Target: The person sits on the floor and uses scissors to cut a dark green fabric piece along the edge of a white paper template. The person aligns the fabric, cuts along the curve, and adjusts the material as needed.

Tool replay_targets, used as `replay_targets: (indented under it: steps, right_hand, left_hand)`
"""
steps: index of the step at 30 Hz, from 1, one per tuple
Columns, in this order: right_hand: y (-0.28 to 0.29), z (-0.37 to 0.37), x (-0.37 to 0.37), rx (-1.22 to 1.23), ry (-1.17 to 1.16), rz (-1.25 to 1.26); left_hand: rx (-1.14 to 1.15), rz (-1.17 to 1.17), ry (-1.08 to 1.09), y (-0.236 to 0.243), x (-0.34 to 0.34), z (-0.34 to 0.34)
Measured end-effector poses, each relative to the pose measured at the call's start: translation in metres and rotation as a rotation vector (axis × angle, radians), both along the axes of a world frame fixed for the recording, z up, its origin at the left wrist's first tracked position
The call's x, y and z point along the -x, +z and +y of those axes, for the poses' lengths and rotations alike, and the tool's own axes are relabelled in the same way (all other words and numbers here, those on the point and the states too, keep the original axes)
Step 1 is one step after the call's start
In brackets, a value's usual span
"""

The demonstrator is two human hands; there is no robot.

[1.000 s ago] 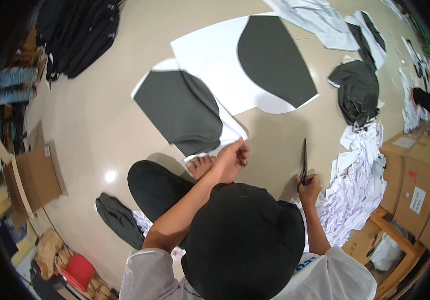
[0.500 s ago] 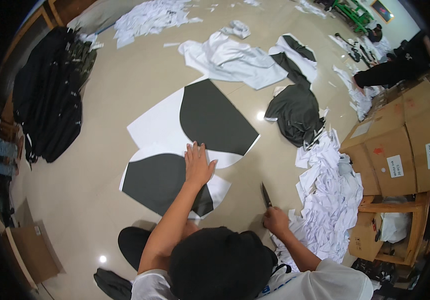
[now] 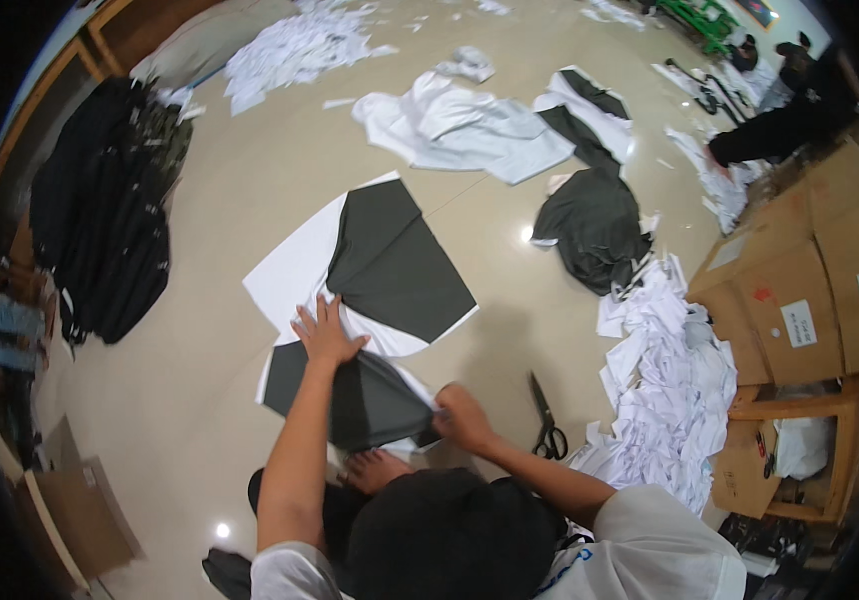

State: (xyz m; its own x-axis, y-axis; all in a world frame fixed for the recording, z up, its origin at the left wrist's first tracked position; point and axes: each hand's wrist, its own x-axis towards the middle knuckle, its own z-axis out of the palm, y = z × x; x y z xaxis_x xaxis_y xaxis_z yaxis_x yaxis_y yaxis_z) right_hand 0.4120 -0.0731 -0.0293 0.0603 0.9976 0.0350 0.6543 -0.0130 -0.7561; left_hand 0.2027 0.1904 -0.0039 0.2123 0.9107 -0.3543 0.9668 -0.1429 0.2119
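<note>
Spread on the tiled floor before me is dark grey and white fabric, with an upper part [image 3: 405,260] and a lower part [image 3: 380,395]. My left hand [image 3: 328,335] presses flat on it where the two parts meet, fingers apart; creases run out from there. At the lower part's right edge, my right hand [image 3: 462,418] is closed on the fabric. Black-handled scissors [image 3: 548,425] lie on the floor to the right of that hand. My bare foot [image 3: 380,468] rests at the fabric's near edge.
White scraps [image 3: 665,400] are heaped at right, beside cardboard boxes [image 3: 790,275] on a wooden stand [image 3: 800,407]. Farther off lie white cloth [image 3: 460,125] and a dark grey bundle [image 3: 595,230]. Black garments [image 3: 100,220] hang at left. Another person's dark-clothed leg [image 3: 770,140] shows at upper right.
My right hand has let go of the scissors, now on the floor, and moved left to grip the fabric's edge. The fabric has shifted and creased; my left hand has moved left and nearer.
</note>
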Motion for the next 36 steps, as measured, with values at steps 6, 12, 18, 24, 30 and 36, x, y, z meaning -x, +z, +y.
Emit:
replay_targets:
  steps: [6,12,18,24,30,36]
  right_hand:
    - [-0.004,-0.026,-0.106,0.058,-0.565,0.105]
    - [0.011,0.013,-0.143,0.058,-0.745,0.181]
    - [0.019,0.02,-0.151,0.102,-0.636,0.029]
    - [0.035,0.024,-0.174,0.041,-0.529,0.291]
    - [0.089,0.017,-0.187,-0.003,-0.526,0.253]
    - [0.132,0.036,-0.163,-0.035,-0.528,0.392]
  left_hand:
    - [0.058,0.119,-0.077,-0.004,0.099,0.028]
    - [-0.185,0.377,0.046,-0.011,0.159,0.017]
    - [-0.323,-0.208,0.064,-0.031,0.084,-0.037]
    - [-0.242,-0.008,-0.055,-0.052,0.056,-0.094]
    - [0.1,-0.171,-0.331,0.022,0.027,-0.135]
    - [-0.497,-0.269,0.223,-0.027,0.091,-0.085]
